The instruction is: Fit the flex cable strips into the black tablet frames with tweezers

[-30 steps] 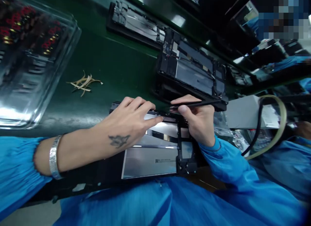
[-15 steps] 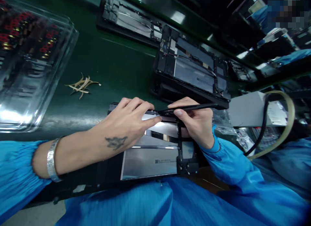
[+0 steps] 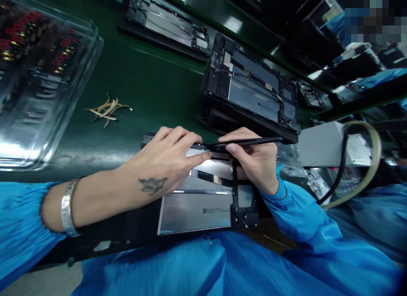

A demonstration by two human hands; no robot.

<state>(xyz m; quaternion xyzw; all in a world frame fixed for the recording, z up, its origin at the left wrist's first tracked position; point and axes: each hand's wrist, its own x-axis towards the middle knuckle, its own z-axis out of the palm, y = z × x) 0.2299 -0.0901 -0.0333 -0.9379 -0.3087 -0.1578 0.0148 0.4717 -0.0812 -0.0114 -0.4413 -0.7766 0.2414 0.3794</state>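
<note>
In front of me lies an opened tablet (image 3: 197, 215) with its silver battery and inner parts exposed. My left hand (image 3: 170, 160) reaches across it, with fingers bent over the far edge and the thumb pressed on the inner side. The left fingertips are partly hidden. My right hand (image 3: 254, 158) is closed, pen-fashion, round black tweezers (image 3: 260, 141). Their tip points left at the tablet's far edge, close to my left thumb; what it touches there is too small to make out.
Beyond my hands stands a stack of opened tablets (image 3: 251, 92), with another tablet (image 3: 168, 24) farther back. At left is a clear plastic tray (image 3: 57, 130) holding parts with red wires. Tan strips (image 3: 108, 109) lie on the green bench. A white box (image 3: 321, 143) is at right.
The view has shifted slightly. Both hands stay nearly in place, with the tweezers still at the tablet's far edge.
</note>
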